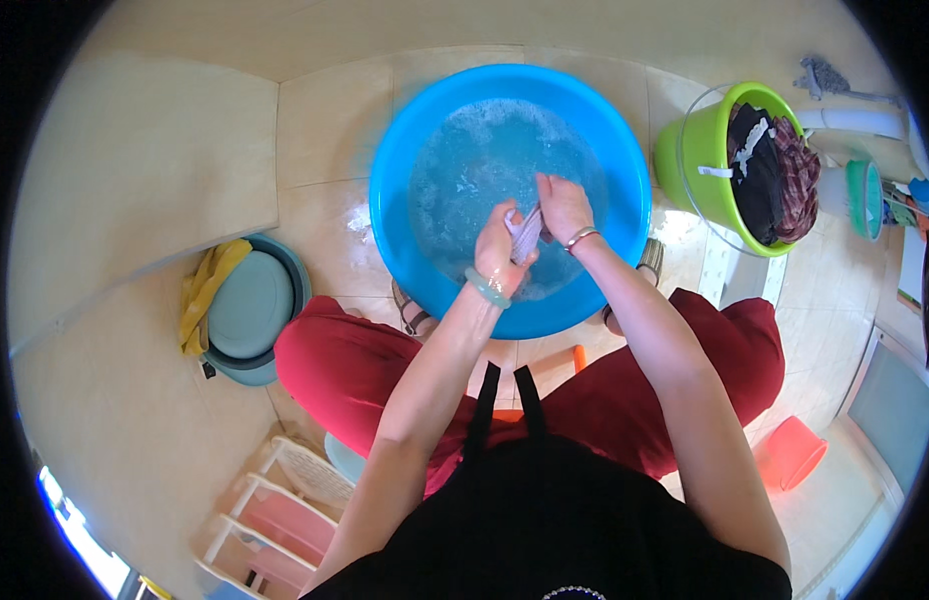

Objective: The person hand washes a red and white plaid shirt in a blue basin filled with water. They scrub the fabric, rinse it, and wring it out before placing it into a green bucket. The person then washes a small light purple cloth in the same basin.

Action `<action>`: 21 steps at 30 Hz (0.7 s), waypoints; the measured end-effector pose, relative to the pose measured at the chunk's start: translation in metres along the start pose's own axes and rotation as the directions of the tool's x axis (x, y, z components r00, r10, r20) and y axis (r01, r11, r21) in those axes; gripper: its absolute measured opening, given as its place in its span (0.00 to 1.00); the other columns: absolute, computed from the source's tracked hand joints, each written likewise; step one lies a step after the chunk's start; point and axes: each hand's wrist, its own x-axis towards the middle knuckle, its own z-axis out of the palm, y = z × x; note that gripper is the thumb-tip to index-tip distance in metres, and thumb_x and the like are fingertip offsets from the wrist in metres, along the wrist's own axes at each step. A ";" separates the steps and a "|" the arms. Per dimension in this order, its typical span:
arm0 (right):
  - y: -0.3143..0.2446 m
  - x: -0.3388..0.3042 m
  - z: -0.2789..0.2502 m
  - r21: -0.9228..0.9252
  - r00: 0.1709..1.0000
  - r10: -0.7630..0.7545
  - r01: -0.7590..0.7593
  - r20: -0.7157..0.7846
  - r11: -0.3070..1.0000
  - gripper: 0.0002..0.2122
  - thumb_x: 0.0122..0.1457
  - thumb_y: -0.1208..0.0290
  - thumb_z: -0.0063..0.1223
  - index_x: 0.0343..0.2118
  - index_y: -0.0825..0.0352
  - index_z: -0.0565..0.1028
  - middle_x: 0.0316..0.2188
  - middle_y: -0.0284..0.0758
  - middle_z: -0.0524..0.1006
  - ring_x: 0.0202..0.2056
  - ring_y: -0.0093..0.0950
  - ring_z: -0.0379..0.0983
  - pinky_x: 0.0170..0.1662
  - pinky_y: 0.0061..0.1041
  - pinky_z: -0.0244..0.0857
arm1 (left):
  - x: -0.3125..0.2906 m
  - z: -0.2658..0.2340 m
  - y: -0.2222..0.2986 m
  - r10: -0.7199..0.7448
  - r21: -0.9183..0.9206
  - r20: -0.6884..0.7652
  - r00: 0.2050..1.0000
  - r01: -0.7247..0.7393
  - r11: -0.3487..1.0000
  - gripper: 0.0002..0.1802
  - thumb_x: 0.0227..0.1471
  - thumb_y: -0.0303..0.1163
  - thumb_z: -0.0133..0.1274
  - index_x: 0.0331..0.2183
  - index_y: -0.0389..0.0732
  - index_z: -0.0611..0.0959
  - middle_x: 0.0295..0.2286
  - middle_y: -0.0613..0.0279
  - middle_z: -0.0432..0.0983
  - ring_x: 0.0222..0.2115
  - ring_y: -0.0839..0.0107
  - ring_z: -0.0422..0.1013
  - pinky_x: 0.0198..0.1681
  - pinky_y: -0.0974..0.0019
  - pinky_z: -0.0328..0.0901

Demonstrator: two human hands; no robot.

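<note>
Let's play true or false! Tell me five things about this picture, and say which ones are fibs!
1. The left hand and right hand both hold a pale cloth. True.
2. The big blue tub is full of sand. False: it holds foamy water.
3. The green bucket has dark clothes in it. True.
4. The yellow cloth is inside the green bucket. False: it is at the left, by the round grey-blue basins.
5. The person's trousers are red. True.
</note>
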 end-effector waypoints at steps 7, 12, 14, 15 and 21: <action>-0.033 -0.058 -0.080 -0.009 0.821 -0.514 0.529 -0.248 0.849 0.15 0.54 0.67 0.52 0.44 0.65 0.73 0.40 0.44 0.75 0.42 0.39 0.72 0.44 0.34 0.67 | -0.062 0.048 0.044 0.153 -0.059 0.226 0.962 -0.143 0.988 0.27 0.60 0.48 0.38 0.49 0.34 0.67 0.46 0.54 0.67 0.48 0.63 0.64 0.54 0.59 0.58; -0.073 -0.096 -0.118 0.391 0.921 -0.338 0.389 -0.195 0.834 0.13 0.53 0.72 0.55 0.42 0.67 0.74 0.36 0.41 0.77 0.40 0.32 0.74 0.43 0.25 0.67 | -0.092 0.082 0.036 0.204 -0.003 0.375 0.904 -0.218 0.976 0.25 0.59 0.41 0.42 0.52 0.33 0.64 0.46 0.52 0.68 0.47 0.63 0.66 0.54 0.59 0.60; -0.068 -0.090 -0.118 0.619 0.922 -0.309 0.385 -0.232 0.685 0.09 0.58 0.71 0.51 0.39 0.69 0.75 0.31 0.35 0.78 0.34 0.22 0.74 0.40 0.19 0.67 | -0.111 0.099 0.039 0.240 0.135 0.352 0.905 -0.303 0.943 0.25 0.58 0.38 0.46 0.53 0.35 0.64 0.43 0.52 0.71 0.44 0.64 0.69 0.51 0.58 0.63; -0.067 -0.089 -0.122 0.649 0.933 -0.312 0.352 -0.181 0.675 0.09 0.59 0.70 0.50 0.38 0.70 0.75 0.31 0.33 0.78 0.33 0.21 0.73 0.39 0.19 0.67 | -0.120 0.106 0.042 0.263 0.204 0.336 0.905 -0.342 0.917 0.26 0.57 0.37 0.48 0.53 0.36 0.64 0.41 0.53 0.72 0.42 0.64 0.71 0.49 0.57 0.65; -0.065 -0.092 -0.132 0.854 0.971 -0.215 0.022 0.106 0.519 0.14 0.62 0.62 0.47 0.37 0.69 0.77 0.28 0.29 0.75 0.28 0.17 0.69 0.28 0.19 0.68 | -0.120 0.109 0.051 0.454 0.607 0.217 0.864 -0.484 0.631 0.15 0.54 0.32 0.52 0.43 0.37 0.73 0.36 0.57 0.75 0.33 0.69 0.72 0.39 0.66 0.67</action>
